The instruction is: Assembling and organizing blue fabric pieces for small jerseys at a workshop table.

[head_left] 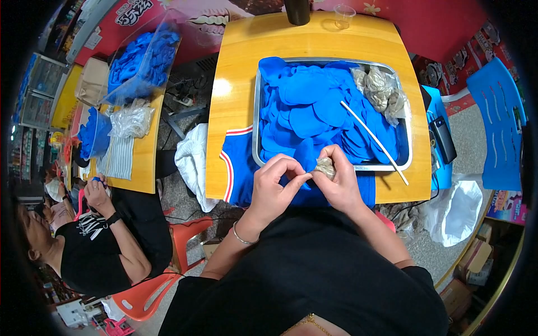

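Observation:
Close together at the near edge of a metal tray (407,151), my two hands meet fingertip to fingertip. My left hand (274,187) pinches the lower end of a blue fabric piece (304,154) that stands up between my hands. My right hand (342,187) is closed around a small crumpled beige plastic bundle (325,167), its thumb and finger meeting the left fingertips. What exactly lies between the fingertips is hidden. Overlapping rounded blue pieces (302,117) fill the tray, and similar plastic bundles (378,89) sit in its far right corner. A white stick (374,143) slants across the tray's right side.
A blue jersey (238,168) lies under the tray on the wooden table (230,67). A dark cup (297,12) and a clear cup (343,17) stand at the back. Leftward, a co-worker (106,246) sits by another table with a clear bin (140,61). A blue chair (496,123) stands right.

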Tool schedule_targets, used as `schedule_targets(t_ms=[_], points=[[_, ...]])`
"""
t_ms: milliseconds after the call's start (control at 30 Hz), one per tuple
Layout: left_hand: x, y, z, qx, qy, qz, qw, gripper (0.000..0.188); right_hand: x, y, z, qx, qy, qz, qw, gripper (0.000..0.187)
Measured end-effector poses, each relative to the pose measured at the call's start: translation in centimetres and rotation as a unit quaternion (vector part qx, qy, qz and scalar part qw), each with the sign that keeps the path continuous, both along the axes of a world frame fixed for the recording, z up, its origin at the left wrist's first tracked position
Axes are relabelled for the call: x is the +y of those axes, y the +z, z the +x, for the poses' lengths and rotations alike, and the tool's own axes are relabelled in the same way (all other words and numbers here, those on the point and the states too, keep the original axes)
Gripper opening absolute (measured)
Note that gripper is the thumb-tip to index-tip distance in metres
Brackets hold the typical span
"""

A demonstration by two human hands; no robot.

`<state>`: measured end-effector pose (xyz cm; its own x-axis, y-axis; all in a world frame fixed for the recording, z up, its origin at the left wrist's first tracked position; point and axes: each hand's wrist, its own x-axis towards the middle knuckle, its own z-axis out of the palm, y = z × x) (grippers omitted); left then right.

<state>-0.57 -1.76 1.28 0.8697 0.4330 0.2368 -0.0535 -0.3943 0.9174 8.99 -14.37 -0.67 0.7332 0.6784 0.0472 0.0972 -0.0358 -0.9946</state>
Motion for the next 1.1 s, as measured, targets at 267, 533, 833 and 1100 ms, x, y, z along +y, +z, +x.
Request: schedule_targets(t_ms=[267, 533, 833, 1100], points=[[0.3, 0.2, -0.1, 0.02, -0.065, 0.042, 0.997, 0.018, 0.1, -0.4, 0.5, 0.032, 0.012, -0.026, 0.999, 0.023], [-0.5, -0.6, -0.2, -0.008, 0.009, -0.011, 1.0, 0.023, 0.2, 0.0, 0.5, 0.098, 0.032, -0.009, 0.995, 0.023], [0.2, -0.2, -0.2, -0.029, 0.047, 0.016, 0.998, 0.015, 0.3, 0.9, 0.3, 0.003, 0.051, 0.049, 0.998, 0.027], [0.7, 0.2, -0.2, -0.038, 0.039, 0.023, 0.998, 0.012, 0.4, 1.3, 0.6, 0.0, 0.049, 0.033, 0.998, 0.024]])
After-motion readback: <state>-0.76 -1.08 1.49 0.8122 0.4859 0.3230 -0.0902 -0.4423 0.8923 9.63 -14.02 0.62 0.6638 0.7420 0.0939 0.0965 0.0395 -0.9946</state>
